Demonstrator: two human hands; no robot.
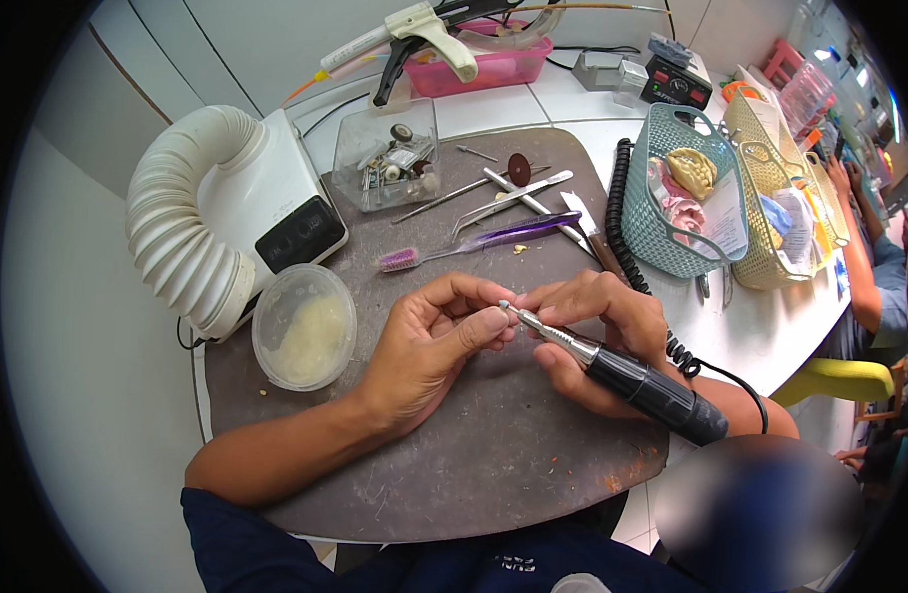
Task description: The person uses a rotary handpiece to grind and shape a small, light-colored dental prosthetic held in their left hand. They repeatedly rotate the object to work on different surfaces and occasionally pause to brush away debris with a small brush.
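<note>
My right hand (617, 311) is closed around a black and silver rotary handpiece (651, 390), held like a pen and tilted with its tip up and to the left. A small greyish bur (505, 304) sits at that tip, between my two hands. My left hand (424, 346) is closed in a pinch, thumb against fingers, right beside the bur. Whatever it pinches is hidden by the fingertips or too small to name. Both hands are over a worn brown board (454, 474). Beyond them lies a purple toothbrush (513, 233).
Tweezers (518, 198), a dark cutting disc (518, 169) and a clear box (350, 193) of small parts lie beyond. On the left stand a tub (350, 351) and a white machine with a ribbed hose (162, 212). A coiled cord (620, 208) passes a teal basket (661, 232). Another person's arm (859, 262) shows far right.
</note>
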